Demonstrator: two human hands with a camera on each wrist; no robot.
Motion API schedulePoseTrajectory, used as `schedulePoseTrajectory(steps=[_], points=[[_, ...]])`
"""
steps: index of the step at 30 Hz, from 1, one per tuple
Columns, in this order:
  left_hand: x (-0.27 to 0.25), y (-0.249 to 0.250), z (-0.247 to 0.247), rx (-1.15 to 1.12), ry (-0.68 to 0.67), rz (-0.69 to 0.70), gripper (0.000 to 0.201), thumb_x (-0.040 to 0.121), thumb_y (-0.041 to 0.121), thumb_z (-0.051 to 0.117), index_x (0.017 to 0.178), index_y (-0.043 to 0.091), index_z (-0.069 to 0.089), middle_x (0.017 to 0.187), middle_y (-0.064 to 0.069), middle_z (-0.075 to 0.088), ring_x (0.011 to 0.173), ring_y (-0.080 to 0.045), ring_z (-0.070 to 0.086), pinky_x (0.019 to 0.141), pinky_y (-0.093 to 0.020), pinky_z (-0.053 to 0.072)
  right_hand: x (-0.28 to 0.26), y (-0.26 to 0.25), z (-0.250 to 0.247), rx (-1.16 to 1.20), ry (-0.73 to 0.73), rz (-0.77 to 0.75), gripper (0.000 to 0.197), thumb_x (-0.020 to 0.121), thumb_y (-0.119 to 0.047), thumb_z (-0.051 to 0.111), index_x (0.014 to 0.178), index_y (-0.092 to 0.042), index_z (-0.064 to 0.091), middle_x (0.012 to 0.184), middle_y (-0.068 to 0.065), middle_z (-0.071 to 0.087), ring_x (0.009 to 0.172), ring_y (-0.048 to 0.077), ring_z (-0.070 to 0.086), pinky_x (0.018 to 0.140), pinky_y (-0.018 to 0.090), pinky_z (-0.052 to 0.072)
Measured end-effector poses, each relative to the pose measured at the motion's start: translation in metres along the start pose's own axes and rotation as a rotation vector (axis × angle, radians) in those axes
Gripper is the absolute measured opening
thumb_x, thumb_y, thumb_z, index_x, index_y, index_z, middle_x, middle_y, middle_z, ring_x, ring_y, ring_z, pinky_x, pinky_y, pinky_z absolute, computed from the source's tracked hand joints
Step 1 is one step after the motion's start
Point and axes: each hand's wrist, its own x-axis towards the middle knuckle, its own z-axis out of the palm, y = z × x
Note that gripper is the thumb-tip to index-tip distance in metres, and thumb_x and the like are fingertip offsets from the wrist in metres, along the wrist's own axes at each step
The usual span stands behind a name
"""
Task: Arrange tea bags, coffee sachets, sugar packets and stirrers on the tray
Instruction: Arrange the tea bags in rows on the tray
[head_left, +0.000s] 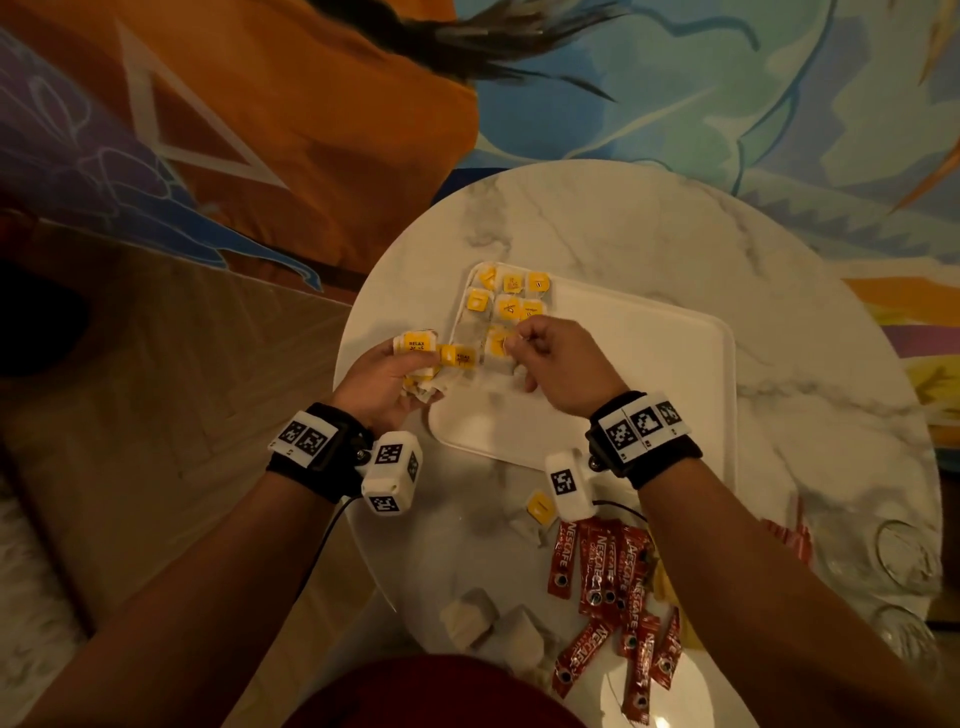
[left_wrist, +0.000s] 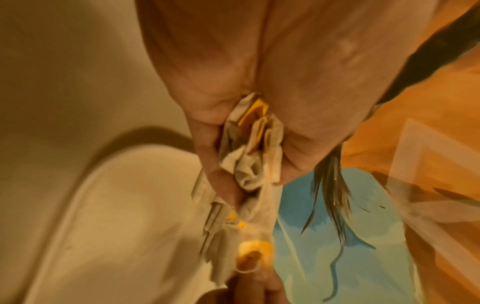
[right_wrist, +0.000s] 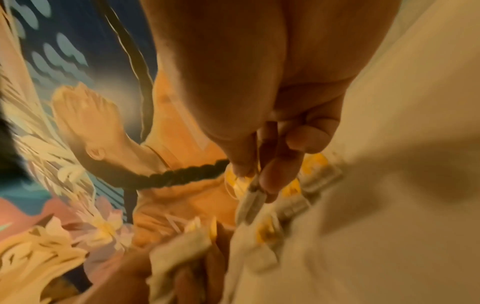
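A white rectangular tray (head_left: 649, 374) lies on the round marble table (head_left: 571, 223). Several tea bags with yellow tags (head_left: 511, 299) sit in rows in the tray's far left corner. My left hand (head_left: 389, 371) grips a bunch of tea bags (head_left: 415, 347) (left_wrist: 249, 148) just off the tray's left edge. My right hand (head_left: 540, 345) hovers over the tray and pinches one tea bag (head_left: 500, 344) (right_wrist: 250, 203) between thumb and fingers beside the rows. Red coffee sachets (head_left: 608, 577) lie scattered on the near part of the table.
A loose tea bag (head_left: 537, 512) lies below the tray, and more pale tea bags (head_left: 493, 623) sit near the table's front edge. Clear glasses (head_left: 906, 561) stand at the right rim. A painted mural wall (head_left: 675, 78) lies beyond the table.
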Motion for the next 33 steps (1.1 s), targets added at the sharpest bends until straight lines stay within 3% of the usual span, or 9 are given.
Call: schedulePoseTrajectory(steps=[3, 7, 10, 15, 19, 22, 25, 28, 33], points=[[0.001, -0.001, -0.003, 0.045, 0.024, -0.027, 0.027, 0.090, 0.000, 0.064, 0.114, 0.012, 0.066, 0.090, -0.008, 0.072, 0.074, -0.022, 0.073, 0.060, -0.034, 0.057, 0.002, 0.013, 0.017, -0.053, -0.081, 0.071, 0.014, 0.098, -0.027, 0.062, 0.091, -0.014, 0.065, 0.071, 0.000, 0.070, 0.048, 0.013, 0.062, 0.049, 0.021, 0.045], [-0.001, -0.001, 0.000, 0.146, 0.024, -0.087, 0.020, 0.089, 0.001, 0.066, 0.106, 0.010, 0.069, 0.098, -0.012, 0.073, 0.089, -0.028, 0.072, 0.070, -0.039, 0.058, 0.011, 0.020, 0.027, -0.134, -0.013, 0.111, 0.009, 0.096, -0.028, 0.064, 0.090, -0.021, 0.066, 0.068, -0.003, 0.069, 0.044, 0.015, 0.061, 0.046, 0.025, 0.049], [-0.003, 0.000, 0.004, 0.166, 0.003, -0.102, 0.023, 0.088, 0.001, 0.067, 0.110, 0.009, 0.069, 0.104, -0.014, 0.074, 0.094, -0.030, 0.072, 0.075, -0.040, 0.058, 0.018, 0.020, 0.028, -0.173, 0.045, 0.129, 0.012, 0.092, -0.031, 0.068, 0.082, -0.030, 0.061, 0.074, -0.003, 0.070, 0.052, 0.021, 0.065, 0.055, 0.032, 0.057], [-0.003, 0.002, 0.010, 0.109, -0.060, -0.095, 0.029, 0.091, 0.004, 0.063, 0.119, 0.006, 0.066, 0.103, -0.013, 0.074, 0.089, -0.026, 0.073, 0.067, -0.036, 0.058, 0.024, 0.025, 0.032, -0.285, 0.103, 0.152, 0.022, 0.086, -0.045, 0.065, 0.075, -0.031, 0.054, 0.078, -0.005, 0.070, 0.072, 0.020, 0.070, 0.072, 0.042, 0.059], [-0.005, 0.003, 0.015, 0.056, -0.120, -0.106, 0.021, 0.094, 0.003, 0.053, 0.110, 0.008, 0.066, 0.092, -0.008, 0.075, 0.076, -0.020, 0.073, 0.062, -0.031, 0.059, 0.013, 0.017, 0.024, -0.325, 0.157, 0.165, 0.025, 0.087, -0.053, 0.065, 0.082, -0.029, 0.058, 0.079, -0.008, 0.068, 0.077, 0.016, 0.066, 0.073, 0.033, 0.054], [-0.009, 0.004, 0.020, 0.028, -0.180, -0.087, 0.026, 0.093, -0.004, 0.047, 0.107, 0.008, 0.067, 0.092, -0.010, 0.075, 0.079, -0.023, 0.074, 0.064, -0.032, 0.060, -0.002, 0.009, 0.016, -0.226, 0.171, 0.143, 0.026, 0.088, -0.053, 0.064, 0.084, -0.028, 0.065, 0.077, -0.007, 0.071, 0.076, 0.012, 0.067, 0.071, 0.030, 0.052], [-0.013, 0.002, 0.027, 0.018, -0.214, -0.066, 0.034, 0.090, -0.008, 0.050, 0.119, 0.003, 0.064, 0.103, -0.015, 0.074, 0.089, -0.029, 0.073, 0.067, -0.036, 0.060, -0.022, -0.003, 0.015, 0.074, 0.055, 0.147, 0.024, 0.091, -0.045, 0.068, 0.090, -0.022, 0.073, 0.075, -0.005, 0.072, 0.063, 0.005, 0.066, 0.060, 0.029, 0.050], [-0.014, -0.002, 0.034, 0.020, -0.258, -0.061, 0.046, 0.085, -0.005, 0.056, 0.131, -0.002, 0.059, 0.121, -0.023, 0.068, 0.103, -0.035, 0.069, 0.077, -0.041, 0.061, -0.035, -0.003, 0.021, 0.184, -0.019, 0.100, 0.019, 0.089, -0.032, 0.075, 0.096, -0.015, 0.073, 0.081, 0.008, 0.070, 0.056, 0.004, 0.058, 0.051, 0.024, 0.049], [-0.011, -0.006, 0.038, 0.028, -0.212, -0.061, 0.039, 0.089, -0.006, 0.053, 0.127, -0.001, 0.062, 0.114, -0.021, 0.070, 0.094, -0.033, 0.070, 0.077, -0.040, 0.061, -0.041, 0.004, 0.011, 0.201, 0.016, 0.104, 0.015, 0.088, -0.019, 0.076, 0.098, -0.008, 0.072, 0.088, 0.010, 0.069, 0.053, 0.005, 0.058, 0.053, 0.021, 0.047]])
